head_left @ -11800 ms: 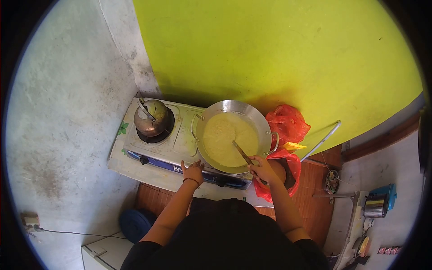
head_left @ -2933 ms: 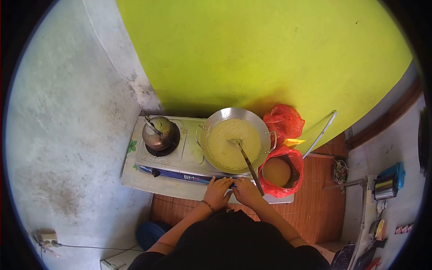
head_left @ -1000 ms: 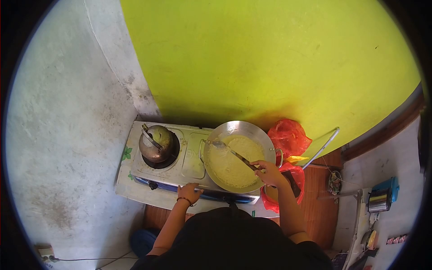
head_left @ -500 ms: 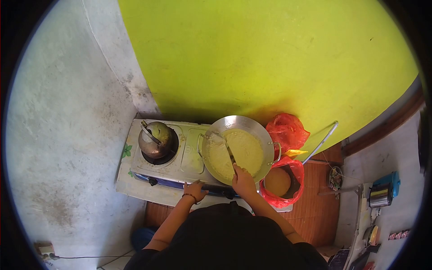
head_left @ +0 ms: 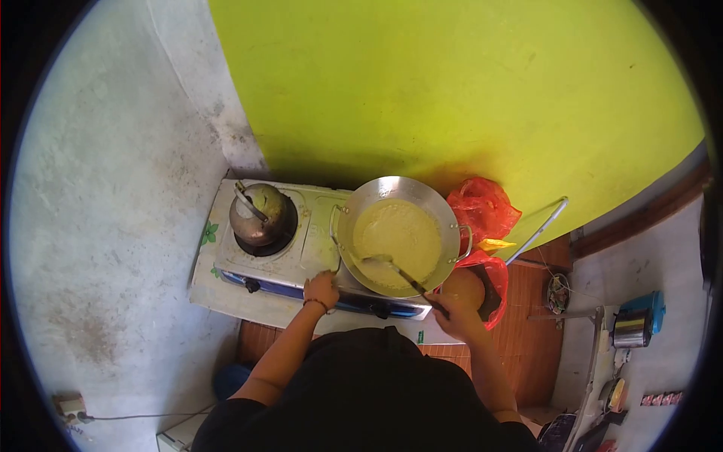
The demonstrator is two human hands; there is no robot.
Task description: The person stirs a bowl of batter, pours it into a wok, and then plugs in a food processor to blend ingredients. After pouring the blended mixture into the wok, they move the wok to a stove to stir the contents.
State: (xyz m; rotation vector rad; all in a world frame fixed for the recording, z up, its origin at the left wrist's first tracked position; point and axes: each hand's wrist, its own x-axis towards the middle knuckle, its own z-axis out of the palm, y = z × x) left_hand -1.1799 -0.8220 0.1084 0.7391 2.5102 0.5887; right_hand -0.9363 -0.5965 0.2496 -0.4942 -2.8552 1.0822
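Centrally, the wok (head_left: 397, 186) sat on the stove (head_left: 305, 252), on the burner at the 3 o'clock side, filled with a pale yellow mixture (head_left: 403, 226) that covered most of its bowl. The spatula (head_left: 379, 261) lay with its blade in the mixture at the wok's 7 o'clock, and its handle ran out over the rim toward 5 o'clock. The right hand (head_left: 457, 313) was closed around the far end of that handle, clear of the rim. The left hand (head_left: 322, 288) rested on the stove's front edge just beside the wok's 8 o'clock; whether its fingers gripped anything could not be told. For this stroke, the blade was best held flat against the bowl and drawn along the curved wall, so that no mixture sat unmoved at the bottom. Because the wok stood only on the burner ring, a steadying hold at its 9 o'clock side handle (head_left: 334, 224) appeared advisable, made with care, since the metal was probably hot. A kettle (head_left: 256, 212) occupied the burner at the wok's 9 o'clock. A red bag (head_left: 482, 207) lay at 3 o'clock, and a second red bag (head_left: 493, 290) holding a round brown object (head_left: 465, 285) lay at 5 o'clock, just beside the handle's path, so short strokes seemed the safer choice.
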